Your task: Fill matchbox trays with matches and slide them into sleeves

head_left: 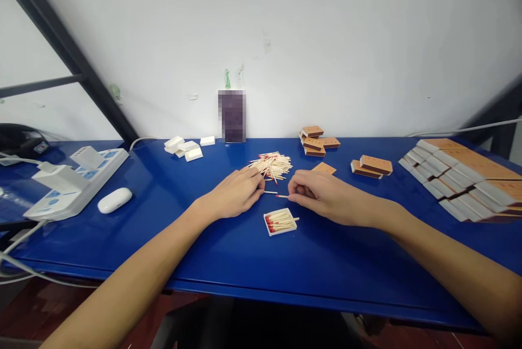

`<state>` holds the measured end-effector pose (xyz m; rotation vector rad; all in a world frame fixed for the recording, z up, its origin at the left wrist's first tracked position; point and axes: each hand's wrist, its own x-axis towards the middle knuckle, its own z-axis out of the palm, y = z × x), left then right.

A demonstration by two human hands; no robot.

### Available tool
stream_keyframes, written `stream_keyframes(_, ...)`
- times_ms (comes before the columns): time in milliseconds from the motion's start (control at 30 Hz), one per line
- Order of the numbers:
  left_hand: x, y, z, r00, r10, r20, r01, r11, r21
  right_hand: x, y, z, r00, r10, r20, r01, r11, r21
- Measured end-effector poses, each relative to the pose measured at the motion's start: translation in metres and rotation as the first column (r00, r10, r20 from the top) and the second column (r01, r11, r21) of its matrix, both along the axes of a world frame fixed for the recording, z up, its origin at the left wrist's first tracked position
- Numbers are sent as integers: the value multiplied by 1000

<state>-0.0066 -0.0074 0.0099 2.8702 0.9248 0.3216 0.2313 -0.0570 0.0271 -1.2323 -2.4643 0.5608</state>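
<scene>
My left hand (235, 192) is closed in a pinch at the near side of a loose pile of red-tipped matches (274, 165). A single match (271, 192) sticks out to the right from its fingertips. Opposite it, my right hand (322, 194) pinches another match (283, 196), whose red head points left. Just in front of both hands lies a small white matchbox tray (283, 232), partly filled with matches, heads mostly to the left. One match in it pokes out over the right edge. An orange matchbox sleeve (325, 167) lies flat behind my right hand, partly hidden.
Several white trays (193, 154) lie at the back left. Matchboxes (314, 142) are heaped at the back, two more matchboxes (375, 164) lie right, and a large stack (468, 175) stands far right. A power strip (77, 197) and white oval case (115, 200) occupy the left.
</scene>
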Motion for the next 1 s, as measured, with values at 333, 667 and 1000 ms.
stream_keyframes(333,1,-8,28,971,65,228,92,784,-613,-2,-12,10,995,93,32,-87,985,-151)
stream_keyframes(667,2,-14,20,991,-66,113,126,723,-679,6,-4,9,991,134,-19,-133,937,-322)
stream_keyframes(1000,6,-21,22,994,-82,75,110,802,-587,3,-7,6,989,145,-33,-149,956,-251)
